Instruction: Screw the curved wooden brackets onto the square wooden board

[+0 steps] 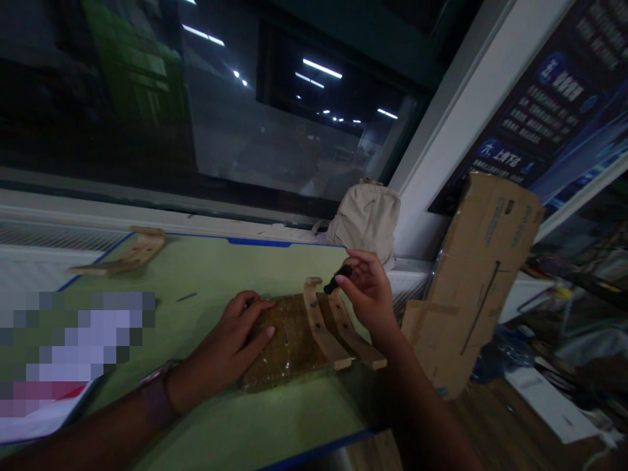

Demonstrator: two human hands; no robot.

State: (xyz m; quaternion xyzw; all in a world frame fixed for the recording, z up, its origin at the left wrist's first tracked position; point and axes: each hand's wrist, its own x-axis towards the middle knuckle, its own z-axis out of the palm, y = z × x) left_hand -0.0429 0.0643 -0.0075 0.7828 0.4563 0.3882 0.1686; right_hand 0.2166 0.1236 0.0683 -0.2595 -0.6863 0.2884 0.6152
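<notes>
My left hand (239, 337) rests on the left part of a flat brown block (279, 340) wrapped in shiny clear tape, its fingers spread. Two curved wooden pieces (324, 327) with dark holes lie side by side over the block's right end. Above their far ends, my right hand (369, 288) pinches a small dark part (337, 279) between thumb and fingers. Its exact kind is too dark to make out. The lower tip of the dark part is close to the right wooden piece; whether they touch, I cannot tell.
Another curved wooden piece (132, 254) lies at the green table's (206, 418) far left corner. A thin dark item (186, 297) lies left of the block. Behind the table are a beige backpack (366, 219) and a window. Flattened cardboard (471, 288) leans on the right.
</notes>
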